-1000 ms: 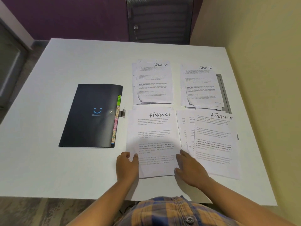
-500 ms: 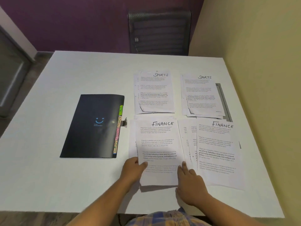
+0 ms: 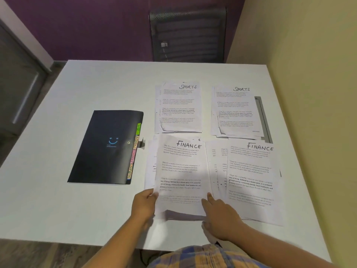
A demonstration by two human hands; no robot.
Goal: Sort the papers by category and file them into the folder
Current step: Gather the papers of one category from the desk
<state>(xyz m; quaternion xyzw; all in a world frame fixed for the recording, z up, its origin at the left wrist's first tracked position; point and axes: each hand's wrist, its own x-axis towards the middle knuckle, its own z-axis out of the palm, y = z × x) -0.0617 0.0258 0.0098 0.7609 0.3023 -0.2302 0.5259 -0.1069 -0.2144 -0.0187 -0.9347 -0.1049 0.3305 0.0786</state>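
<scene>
Four paper stacks lie on the white table (image 3: pixel 77 209). Two marked SPORTS sit at the back: the left SPORTS stack (image 3: pixel 178 108) and the right SPORTS stack (image 3: pixel 238 112). Two marked FINANCE sit in front: the left FINANCE stack (image 3: pixel 182 171) and the right FINANCE stack (image 3: pixel 251 180). My left hand (image 3: pixel 144 205) grips the lower left edge of the left FINANCE stack, whose near edge is lifted off the table. My right hand (image 3: pixel 220 215) presses at its lower right corner. A closed black folder (image 3: pixel 105 147) with coloured tabs lies to the left.
A grey metal strip (image 3: pixel 263 120) runs under the right-hand stacks beside the yellow wall (image 3: pixel 309 93). A black mesh chair (image 3: pixel 188 34) stands behind the far table edge. The table's near edge is just below my hands.
My left hand has moved from flat on the left FINANCE stack to gripping its left edge. The stack's near edge has come up off the table. The view has tilted upward.
</scene>
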